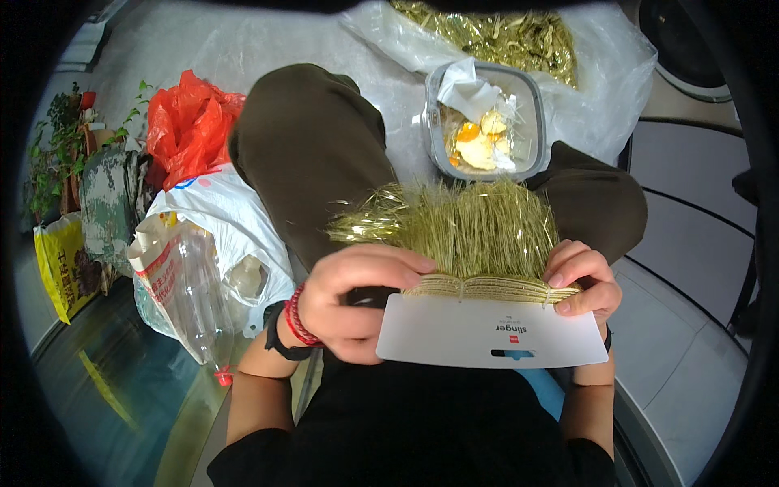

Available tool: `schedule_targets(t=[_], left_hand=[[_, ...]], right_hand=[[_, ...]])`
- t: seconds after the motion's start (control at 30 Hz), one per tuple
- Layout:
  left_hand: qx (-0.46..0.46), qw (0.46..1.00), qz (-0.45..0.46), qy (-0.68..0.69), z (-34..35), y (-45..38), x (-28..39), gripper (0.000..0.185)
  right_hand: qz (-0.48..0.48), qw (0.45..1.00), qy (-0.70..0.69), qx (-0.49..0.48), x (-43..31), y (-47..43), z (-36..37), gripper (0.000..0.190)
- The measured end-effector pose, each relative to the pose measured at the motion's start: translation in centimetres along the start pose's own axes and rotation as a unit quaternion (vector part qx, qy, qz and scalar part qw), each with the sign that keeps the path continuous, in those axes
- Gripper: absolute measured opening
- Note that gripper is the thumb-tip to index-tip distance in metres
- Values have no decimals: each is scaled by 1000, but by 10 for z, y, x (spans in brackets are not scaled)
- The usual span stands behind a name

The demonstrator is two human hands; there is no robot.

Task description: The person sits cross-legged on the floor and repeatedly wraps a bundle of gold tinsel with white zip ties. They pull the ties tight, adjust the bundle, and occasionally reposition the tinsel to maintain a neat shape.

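Note:
Gold tinsel fringe [493, 231] lies over my lap, its strands fanned away from me. Its folded woven header band [487, 288] runs along the far edge of a white card hanger [444, 329], which bears printing and a slot. Thin clear ties circle the band in two places. My left hand [359, 298] grips the card's left end and the band there, thumb and fingers partly hidden behind and over it. With thumb and fingers, my right hand [581, 283] pinches the band and card at the right end.
Beyond my lap stands a clear plastic tub [538, 122] with peels and paper scraps. A clear plastic bag [608, 79] holds more gold tinsel [517, 39]. At left are a red plastic bag [192, 125], a white bag [225, 207], an empty plastic bottle [204, 292] and potted plants [58, 146].

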State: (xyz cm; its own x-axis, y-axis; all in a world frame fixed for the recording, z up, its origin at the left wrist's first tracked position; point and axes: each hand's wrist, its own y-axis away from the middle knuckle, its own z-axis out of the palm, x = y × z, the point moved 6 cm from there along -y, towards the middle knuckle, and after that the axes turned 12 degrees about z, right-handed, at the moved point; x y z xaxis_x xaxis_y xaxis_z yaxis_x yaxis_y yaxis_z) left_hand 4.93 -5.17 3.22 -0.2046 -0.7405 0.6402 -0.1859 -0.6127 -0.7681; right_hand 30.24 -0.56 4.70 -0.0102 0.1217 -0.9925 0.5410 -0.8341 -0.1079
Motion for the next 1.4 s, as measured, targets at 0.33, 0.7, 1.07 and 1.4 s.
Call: schedule_targets(t=[0.33, 0.7, 1.07, 1.4], left_hand=[[-249, 878, -407, 39, 54, 71, -37, 17], [-303, 870, -389, -13, 75, 68, -36, 14], [-277, 866, -416, 17, 77, 82, -39, 15], [-261, 878, -400, 21, 78, 87, -39, 16]], right_hand=[[34, 979, 153, -133, 56, 81, 30, 18], [178, 952, 159, -191, 54, 44, 52, 18], [227, 949, 115, -186, 83, 46, 85, 14], [133, 953, 155, -223, 86, 48, 95, 16]])
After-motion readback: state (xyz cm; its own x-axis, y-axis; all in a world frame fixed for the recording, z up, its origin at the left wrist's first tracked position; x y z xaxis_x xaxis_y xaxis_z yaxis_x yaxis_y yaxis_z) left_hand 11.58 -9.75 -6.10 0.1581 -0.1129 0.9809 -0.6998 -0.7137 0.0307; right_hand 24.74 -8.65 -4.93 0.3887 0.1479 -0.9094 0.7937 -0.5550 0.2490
